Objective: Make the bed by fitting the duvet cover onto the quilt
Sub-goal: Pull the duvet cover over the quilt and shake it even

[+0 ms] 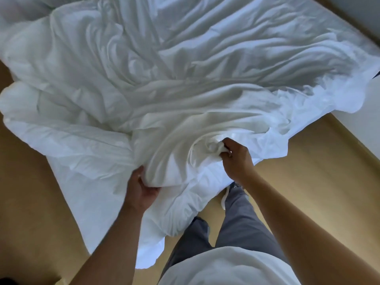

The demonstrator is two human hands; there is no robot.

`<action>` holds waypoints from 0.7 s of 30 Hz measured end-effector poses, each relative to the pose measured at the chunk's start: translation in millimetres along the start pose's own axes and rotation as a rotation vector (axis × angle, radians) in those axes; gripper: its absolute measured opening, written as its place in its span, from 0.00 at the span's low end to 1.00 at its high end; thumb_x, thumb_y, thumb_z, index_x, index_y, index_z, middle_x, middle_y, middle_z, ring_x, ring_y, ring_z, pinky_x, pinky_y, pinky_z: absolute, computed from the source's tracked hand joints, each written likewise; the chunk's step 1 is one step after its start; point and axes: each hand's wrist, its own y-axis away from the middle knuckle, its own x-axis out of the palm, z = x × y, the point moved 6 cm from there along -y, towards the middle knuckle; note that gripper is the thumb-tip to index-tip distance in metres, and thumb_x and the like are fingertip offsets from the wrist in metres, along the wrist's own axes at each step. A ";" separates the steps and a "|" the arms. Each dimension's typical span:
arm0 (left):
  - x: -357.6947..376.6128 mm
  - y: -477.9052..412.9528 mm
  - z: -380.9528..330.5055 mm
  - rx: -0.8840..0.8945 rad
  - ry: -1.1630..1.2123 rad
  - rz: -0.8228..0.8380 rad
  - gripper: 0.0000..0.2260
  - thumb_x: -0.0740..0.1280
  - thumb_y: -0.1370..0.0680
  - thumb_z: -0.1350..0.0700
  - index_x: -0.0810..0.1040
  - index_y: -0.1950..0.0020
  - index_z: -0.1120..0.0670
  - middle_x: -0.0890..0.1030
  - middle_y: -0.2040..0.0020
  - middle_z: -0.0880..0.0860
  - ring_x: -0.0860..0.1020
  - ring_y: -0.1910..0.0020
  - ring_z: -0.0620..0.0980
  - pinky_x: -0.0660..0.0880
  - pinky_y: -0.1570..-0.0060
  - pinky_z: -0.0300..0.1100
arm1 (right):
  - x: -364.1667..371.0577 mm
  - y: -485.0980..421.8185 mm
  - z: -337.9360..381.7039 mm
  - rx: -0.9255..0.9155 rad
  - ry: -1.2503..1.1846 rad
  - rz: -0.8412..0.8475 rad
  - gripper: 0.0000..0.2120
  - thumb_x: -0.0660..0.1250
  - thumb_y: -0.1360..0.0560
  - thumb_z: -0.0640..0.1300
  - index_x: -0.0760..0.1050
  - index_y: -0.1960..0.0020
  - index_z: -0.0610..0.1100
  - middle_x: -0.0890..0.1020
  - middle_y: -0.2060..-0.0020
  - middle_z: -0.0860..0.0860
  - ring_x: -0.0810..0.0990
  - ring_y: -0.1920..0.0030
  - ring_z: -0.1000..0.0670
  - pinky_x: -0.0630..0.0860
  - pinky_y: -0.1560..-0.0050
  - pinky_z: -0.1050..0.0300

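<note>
Both hands work at the near edge of the bedding, which spills off the foot of the bed toward the person's legs. Left hand cups a thick fold from underneath, fingers curled round the cloth; right hand, a little farther in and to the right, pinches a small bunched knot of smooth fabric that looks like a corner. That smoother, creamier cloth I take for the duvet cover, and the paler, crinkled layer beneath it, hanging to the wooden floor, for the quilt, though white on white makes the line between them uncertain. From the right hand's pinch the folds swirl and fan away up the bed, so the cover's long axis seems to run away from the person toward the far end. Right hand is nearer that corner, so the coming pull probably turns on it. Beyond, rumpled cloth covers the mattress.
</note>
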 end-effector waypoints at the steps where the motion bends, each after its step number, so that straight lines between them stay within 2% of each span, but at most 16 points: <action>1: 12.4 -4.7 -20.4 0.044 -0.011 0.047 0.32 0.74 0.29 0.51 0.73 0.25 0.56 0.79 0.32 0.58 0.78 0.34 0.58 0.78 0.39 0.54 | -4.2 2.0 -0.7 -0.035 0.048 0.015 0.05 0.60 0.30 0.29 0.69 0.60 0.37 0.73 0.68 0.43 0.63 0.69 0.52 0.62 0.69 0.62; 3: 42.3 -13.2 -61.9 0.118 0.006 0.148 0.33 0.73 0.27 0.49 0.70 0.23 0.56 0.75 0.28 0.58 0.74 0.29 0.59 0.70 0.30 0.55 | -6.5 7.4 -0.9 -0.085 0.121 0.049 0.05 0.61 0.30 0.28 0.69 0.60 0.36 0.73 0.68 0.45 0.65 0.68 0.51 0.62 0.69 0.64; 4: 55.3 -16.2 -77.0 0.132 0.016 0.176 0.31 0.72 0.25 0.48 0.71 0.24 0.56 0.74 0.27 0.58 0.73 0.28 0.59 0.69 0.29 0.56 | -5.8 9.1 -1.3 -0.090 0.134 0.058 0.05 0.61 0.30 0.28 0.69 0.61 0.37 0.72 0.69 0.45 0.65 0.68 0.50 0.62 0.69 0.64; 6: 62.8 -20.4 -93.2 0.145 -0.023 0.136 0.21 0.70 0.22 0.48 0.78 0.30 0.55 0.78 0.31 0.57 0.76 0.31 0.58 0.74 0.34 0.57 | -6.6 8.3 -1.6 -0.059 0.113 0.031 0.05 0.61 0.30 0.28 0.69 0.60 0.37 0.72 0.69 0.48 0.66 0.69 0.52 0.62 0.70 0.64; 8: 39.1 -17.8 -92.7 0.190 -0.098 0.018 0.14 0.68 0.19 0.54 0.82 0.35 0.55 0.83 0.37 0.57 0.81 0.37 0.56 0.80 0.42 0.55 | -10.5 2.6 -3.7 0.011 -0.002 -0.048 0.05 0.59 0.30 0.28 0.68 0.61 0.36 0.69 0.71 0.51 0.65 0.71 0.55 0.63 0.71 0.65; 9: 17.3 -13.3 -88.2 0.202 -0.078 -0.044 0.14 0.66 0.19 0.58 0.80 0.33 0.56 0.83 0.39 0.57 0.82 0.39 0.55 0.81 0.44 0.54 | -11.5 -1.1 -5.2 0.047 -0.068 -0.084 0.06 0.58 0.30 0.28 0.67 0.62 0.37 0.68 0.72 0.52 0.64 0.72 0.55 0.62 0.72 0.65; 11: -28.6 1.7 -76.3 0.215 0.071 -0.117 0.19 0.63 0.19 0.62 0.75 0.28 0.59 0.81 0.36 0.56 0.80 0.37 0.55 0.78 0.39 0.51 | -9.0 -8.8 -8.0 0.106 -0.151 -0.116 0.07 0.56 0.30 0.28 0.66 0.63 0.38 0.67 0.72 0.54 0.63 0.71 0.56 0.61 0.72 0.64; 12: -46.2 10.0 -71.1 0.233 0.142 -0.110 0.19 0.62 0.20 0.63 0.76 0.29 0.59 0.81 0.35 0.56 0.80 0.36 0.55 0.77 0.37 0.49 | -6.4 -11.6 -8.9 0.123 -0.172 -0.115 0.08 0.56 0.30 0.28 0.66 0.63 0.39 0.67 0.72 0.54 0.63 0.71 0.56 0.61 0.71 0.64; 14: -61.7 25.3 -62.5 0.254 0.220 -0.080 0.16 0.67 0.26 0.62 0.79 0.38 0.56 0.82 0.39 0.54 0.81 0.39 0.55 0.75 0.36 0.44 | -1.9 -13.2 -8.8 0.131 -0.190 -0.098 0.09 0.56 0.30 0.28 0.66 0.64 0.40 0.68 0.72 0.55 0.63 0.71 0.56 0.61 0.70 0.64; 16: -57.9 33.2 -61.0 0.256 0.254 -0.055 0.13 0.73 0.33 0.59 0.79 0.50 0.53 0.80 0.46 0.51 0.81 0.44 0.53 0.72 0.37 0.40 | -2.0 -13.2 -6.9 0.113 -0.179 -0.062 0.13 0.57 0.30 0.28 0.66 0.65 0.45 0.69 0.74 0.57 0.64 0.71 0.57 0.63 0.70 0.65; 17: -51.4 34.8 -67.7 0.278 0.259 -0.039 0.11 0.72 0.33 0.58 0.79 0.53 0.52 0.80 0.48 0.50 0.81 0.44 0.53 0.72 0.38 0.40 | -4.2 -13.1 -5.9 0.098 -0.167 -0.041 0.15 0.57 0.30 0.28 0.66 0.66 0.47 0.70 0.75 0.59 0.65 0.72 0.58 0.64 0.70 0.66; 19: -34.8 33.4 -96.1 0.366 0.308 0.013 0.07 0.68 0.29 0.55 0.80 0.52 0.52 0.81 0.49 0.50 0.81 0.43 0.53 0.72 0.39 0.43 | -12.3 -12.6 -5.8 0.063 -0.127 -0.019 0.18 0.58 0.29 0.28 0.67 0.66 0.51 0.73 0.74 0.62 0.67 0.72 0.59 0.65 0.70 0.68; 21: -13.8 32.4 -137.4 0.471 0.409 0.081 0.13 0.68 0.28 0.55 0.83 0.46 0.54 0.82 0.51 0.51 0.82 0.45 0.53 0.73 0.40 0.47 | -19.4 -11.9 -8.1 0.035 -0.072 -0.002 0.19 0.59 0.28 0.28 0.68 0.65 0.53 0.74 0.73 0.63 0.69 0.71 0.60 0.66 0.70 0.69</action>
